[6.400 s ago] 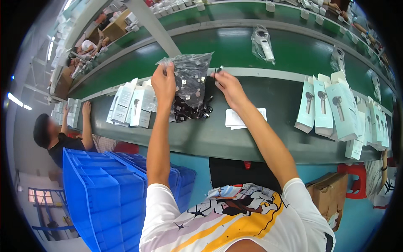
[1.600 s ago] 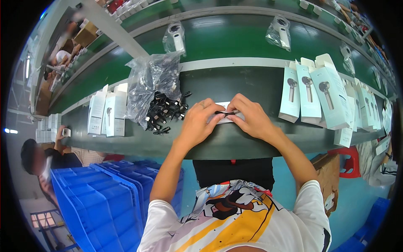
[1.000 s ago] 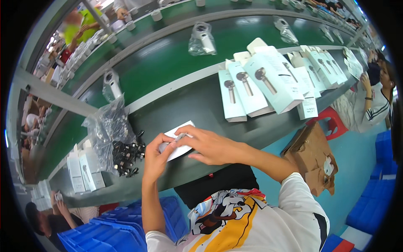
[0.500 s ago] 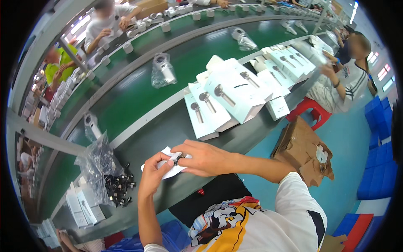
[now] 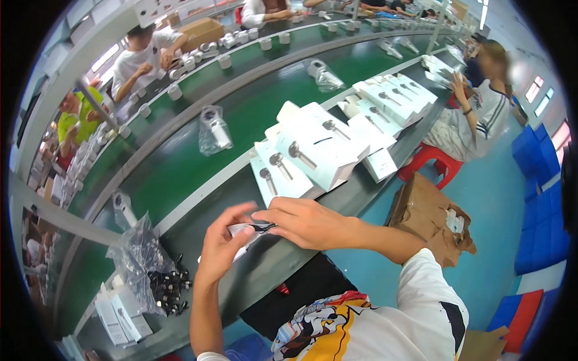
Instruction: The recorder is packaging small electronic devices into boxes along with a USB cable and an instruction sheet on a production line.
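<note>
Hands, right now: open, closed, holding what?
Left hand: thumb at the white paper, fingers blurred; grip can't be told.
Right hand: closed on the black cable.

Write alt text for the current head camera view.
A person's right hand holds a black cable, the left hand close beside it at white paper, over a dark bench. Leftward are more cables and a plastic bag; pale boxes are ahead, bagged devices on a green belt beyond.
</note>
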`<action>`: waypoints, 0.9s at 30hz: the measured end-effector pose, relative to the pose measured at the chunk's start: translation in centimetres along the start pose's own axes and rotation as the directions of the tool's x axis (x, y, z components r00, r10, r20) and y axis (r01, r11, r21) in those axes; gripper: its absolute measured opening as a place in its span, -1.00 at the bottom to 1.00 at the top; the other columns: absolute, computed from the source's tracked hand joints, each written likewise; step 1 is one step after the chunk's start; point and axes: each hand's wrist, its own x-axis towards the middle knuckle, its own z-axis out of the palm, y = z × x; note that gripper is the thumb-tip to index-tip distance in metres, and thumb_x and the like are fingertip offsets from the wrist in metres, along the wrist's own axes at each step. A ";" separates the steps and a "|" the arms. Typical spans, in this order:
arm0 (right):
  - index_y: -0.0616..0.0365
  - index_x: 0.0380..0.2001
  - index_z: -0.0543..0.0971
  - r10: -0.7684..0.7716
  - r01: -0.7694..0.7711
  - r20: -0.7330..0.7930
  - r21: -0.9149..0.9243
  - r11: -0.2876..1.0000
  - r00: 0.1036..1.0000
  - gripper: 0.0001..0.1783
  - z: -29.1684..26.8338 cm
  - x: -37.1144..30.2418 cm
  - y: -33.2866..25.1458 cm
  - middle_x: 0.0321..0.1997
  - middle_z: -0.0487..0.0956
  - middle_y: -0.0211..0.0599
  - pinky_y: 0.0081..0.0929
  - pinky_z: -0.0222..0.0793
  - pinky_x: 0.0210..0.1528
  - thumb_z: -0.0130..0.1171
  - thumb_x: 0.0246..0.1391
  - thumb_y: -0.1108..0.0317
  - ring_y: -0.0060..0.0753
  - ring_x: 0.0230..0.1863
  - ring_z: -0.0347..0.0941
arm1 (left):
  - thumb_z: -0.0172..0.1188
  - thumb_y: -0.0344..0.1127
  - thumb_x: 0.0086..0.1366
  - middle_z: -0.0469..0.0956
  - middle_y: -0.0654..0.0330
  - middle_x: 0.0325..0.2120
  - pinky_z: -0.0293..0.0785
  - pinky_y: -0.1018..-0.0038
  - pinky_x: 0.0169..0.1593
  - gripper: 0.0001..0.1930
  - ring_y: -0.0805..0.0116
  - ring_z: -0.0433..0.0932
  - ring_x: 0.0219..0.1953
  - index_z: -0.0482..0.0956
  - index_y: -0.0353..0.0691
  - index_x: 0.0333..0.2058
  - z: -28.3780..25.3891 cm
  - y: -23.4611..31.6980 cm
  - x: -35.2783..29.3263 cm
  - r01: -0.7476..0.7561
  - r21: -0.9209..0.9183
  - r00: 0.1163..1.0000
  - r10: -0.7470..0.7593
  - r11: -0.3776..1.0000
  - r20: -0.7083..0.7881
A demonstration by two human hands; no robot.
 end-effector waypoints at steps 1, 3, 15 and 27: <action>0.20 -0.10 0.52 0.008 -0.008 -0.035 0.008 1.000 0.999 -0.68 -0.7 0.3 -0.1 -0.28 0.43 -0.21 -0.32 0.40 -0.24 0.22 0.03 0.45 -0.16 -0.27 0.43 | 0.16 -0.24 0.30 0.50 0.25 -0.25 0.32 0.62 -0.17 -0.62 0.57 0.40 -0.24 0.46 -0.29 0.04 0.0 0.7 0.3 -0.081 -0.061 0.995 0.077 0.995 -0.071; 0.21 -0.13 0.53 -0.023 0.013 -0.117 -0.082 0.997 0.993 -0.70 -2.5 0.5 0.8 -0.29 0.45 -0.21 -0.33 0.40 -0.22 0.22 0.02 0.47 -0.16 -0.26 0.44 | 0.09 -0.08 0.33 0.49 0.15 -0.13 0.35 0.52 -0.02 -0.40 0.46 0.44 -0.12 0.28 -0.26 0.26 -0.3 1.3 1.4 -0.187 -0.046 0.964 0.175 0.981 -0.202; 0.32 -0.21 0.58 0.661 -0.454 -0.387 0.502 0.736 0.643 -0.75 -6.1 -2.8 15.3 -0.24 0.60 -0.25 -0.45 0.36 -0.05 0.18 0.09 0.36 -0.45 -0.14 0.49 | 0.17 0.00 0.28 -0.18 -0.17 0.38 -0.03 0.19 0.36 -0.07 -0.10 -0.07 0.40 -0.20 -0.32 0.38 3.7 -6.7 8.3 0.126 -0.107 0.923 -0.156 0.986 -0.351; 0.20 -0.12 0.58 0.450 -0.513 -0.695 0.134 0.848 0.561 -0.74 -14.9 -6.9 19.7 -0.22 0.59 -0.34 -0.62 0.37 -0.15 0.16 0.16 0.32 -0.58 -0.25 0.47 | 0.22 -0.11 0.26 -0.22 -0.17 0.39 -0.02 0.15 0.35 -0.06 -0.11 -0.06 0.39 -0.23 -0.20 0.39 3.7 -5.5 8.0 0.125 -0.226 0.919 -0.199 0.966 -0.341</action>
